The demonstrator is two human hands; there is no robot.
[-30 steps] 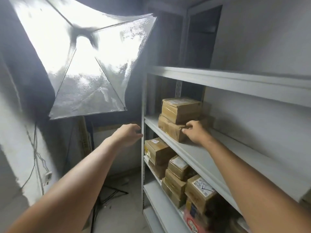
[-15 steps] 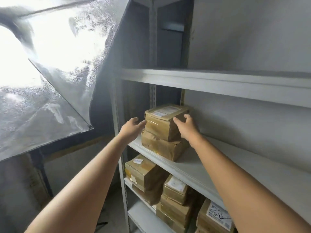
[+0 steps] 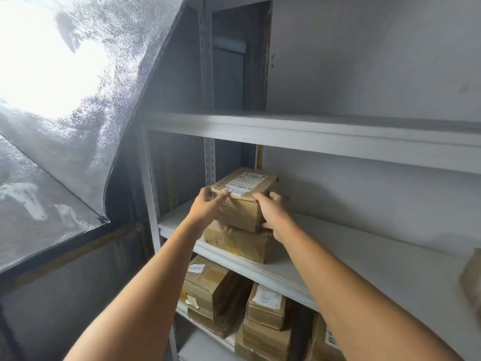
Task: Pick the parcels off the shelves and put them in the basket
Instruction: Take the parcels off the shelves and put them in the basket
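Note:
Two brown taped parcels are stacked on the middle shelf (image 3: pixel 351 259) of a grey metal rack. The top parcel (image 3: pixel 240 200), with a white label on its lid, is held from both sides. My left hand (image 3: pixel 207 205) grips its left front corner, thumb across the front edge. My right hand (image 3: pixel 273 212) clasps its right front corner, with fingers above and below. The bottom parcel (image 3: pixel 242 242) lies under it. The basket is out of view.
More labelled parcels (image 3: pixel 208 285) fill the lower shelf, several stacked. Another parcel's edge (image 3: pixel 472 280) shows at the far right of the middle shelf. The upper shelf (image 3: pixel 325 134) hangs close overhead. A large bright softbox (image 3: pixel 65 100) crowds the left side.
My view moved closer to the rack. My left hand went from beside the top parcel onto its left corner, and my right hand has slid down its right corner. Both now hold it.

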